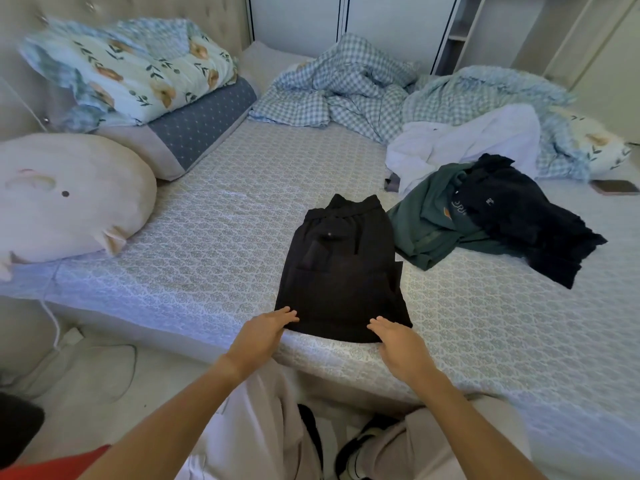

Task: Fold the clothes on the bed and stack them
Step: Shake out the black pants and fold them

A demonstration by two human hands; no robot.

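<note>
Black shorts (341,271) lie folded flat near the front edge of the bed (214,237), waistband pointing away from me. My left hand (263,336) rests with straight fingers at their near left corner. My right hand (398,344) lies flat at the near right corner, fingers straight. To the right sits a loose heap: a green shirt (429,223), a dark navy garment (526,216) on top of it, and a white garment (464,143) behind.
A checked blue quilt (346,84) is crumpled at the far side. Pillows and a folded floral blanket (131,71) are stacked at the left by the headboard. A round plush cushion (65,199) lies left. A phone (614,186) lies at the right.
</note>
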